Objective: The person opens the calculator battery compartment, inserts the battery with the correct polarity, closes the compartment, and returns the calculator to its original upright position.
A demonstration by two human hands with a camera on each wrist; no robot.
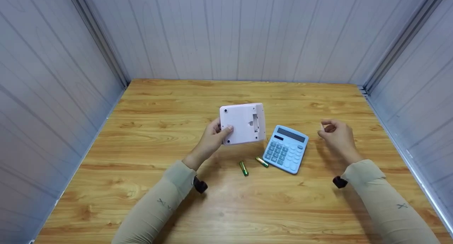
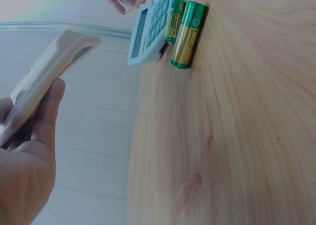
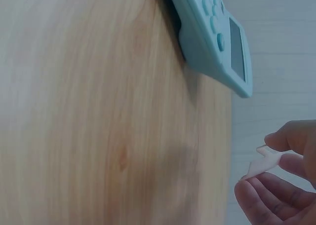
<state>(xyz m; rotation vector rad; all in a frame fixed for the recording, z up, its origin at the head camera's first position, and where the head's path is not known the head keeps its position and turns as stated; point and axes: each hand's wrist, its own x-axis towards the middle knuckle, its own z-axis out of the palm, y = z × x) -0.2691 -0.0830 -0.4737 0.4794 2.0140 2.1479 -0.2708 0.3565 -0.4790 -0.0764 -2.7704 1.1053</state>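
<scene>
My left hand grips a pale pink calculator by its left side, thumb on the back. The calculator is raised off the table, its back facing up, with an uncovered battery slot near the right edge. My right hand pinches a small pale battery cover between thumb and fingers, to the right of a blue calculator. That one lies face up on the table. Two green and gold batteries, one nearer and one beside the blue calculator, lie below the pink calculator.
The wooden table has pale panel walls at its back and both sides. Black wrist cameras are strapped on beneath both sleeves.
</scene>
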